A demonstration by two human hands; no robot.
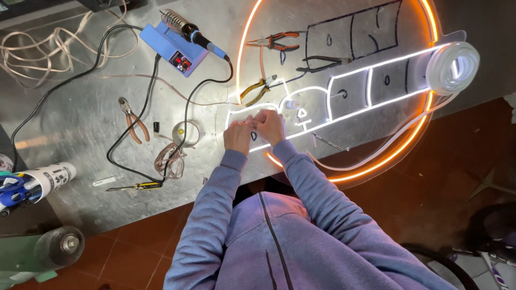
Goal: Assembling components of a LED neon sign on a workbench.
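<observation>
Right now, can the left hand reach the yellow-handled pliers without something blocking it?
Probably yes. The left hand rests on the lit white strip, and the yellow-handled pliers lie just beyond it on the panel, with nothing but bare surface between them.

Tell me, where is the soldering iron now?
In the head view, the soldering iron rests on its blue stand, upper left on the metal table, left of the red-handled pliers.

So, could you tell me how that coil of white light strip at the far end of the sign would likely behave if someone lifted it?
The coil of white strip would probably flop and unwind, since its tail already trails off in a loose curve. It looks soft and light for its bulk. One end seems to run into the sign panel, so it may tug there.
</observation>
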